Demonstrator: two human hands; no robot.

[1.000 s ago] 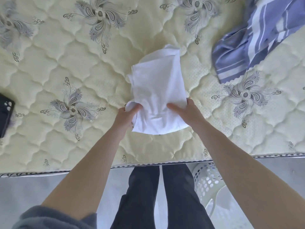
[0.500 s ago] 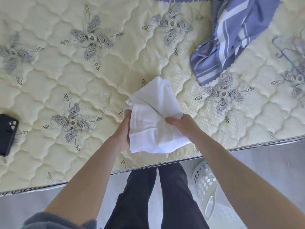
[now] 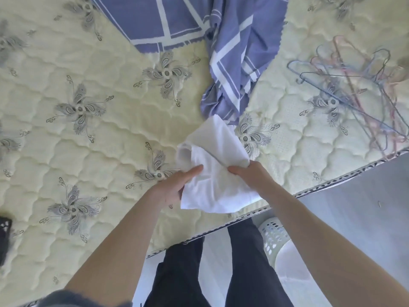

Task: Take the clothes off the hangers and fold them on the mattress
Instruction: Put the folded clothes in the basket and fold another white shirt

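Swung rightward since a second ago, our folded white garment [image 3: 212, 173] hangs over the near edge of the mattress [image 3: 88, 151] beside the striped cloth [image 3: 232, 69], left hand [image 3: 174, 187] and right hand [image 3: 250, 176] each gripping a side, so we judge it ready to set down.

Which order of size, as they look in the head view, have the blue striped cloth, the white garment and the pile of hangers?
1. blue striped cloth, cut off by the top edge.
2. pile of hangers, a wide spread of thin wire.
3. white garment, folded small; ranks two and three are near, so unsure.
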